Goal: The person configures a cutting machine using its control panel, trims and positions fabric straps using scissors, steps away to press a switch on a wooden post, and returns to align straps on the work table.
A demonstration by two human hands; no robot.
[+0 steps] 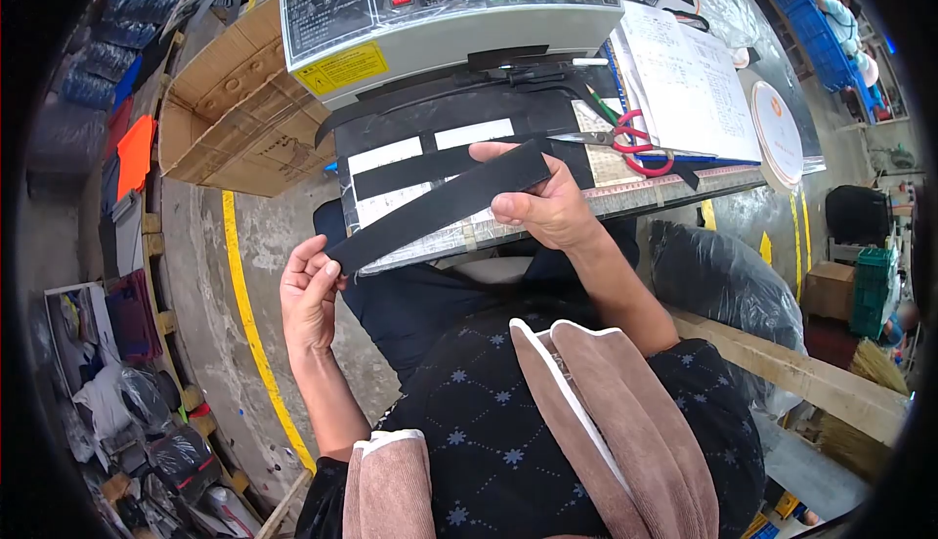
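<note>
A wide black fabric strip [440, 204] stretches at a slant between my two hands, above the front of the worktable [469, 239]. My left hand [313, 290] pinches its lower end between thumb and fingers. Near the upper end, my right hand [552, 202] grips the strip with the thumb on top. Under it on the table lie white paper labels [473, 132] and more black material, partly hidden by the strip. Just beyond my right hand rest scissors with red handles [640, 144], their blades pointing left.
A grey machine [459, 45] with coloured buttons stands behind the table. Handwritten pages [684, 85] and a round white disc [777, 133] lie at the right. An open cardboard box [234, 114] is at the left. Plastic-wrapped goods [728, 285] are at lower right.
</note>
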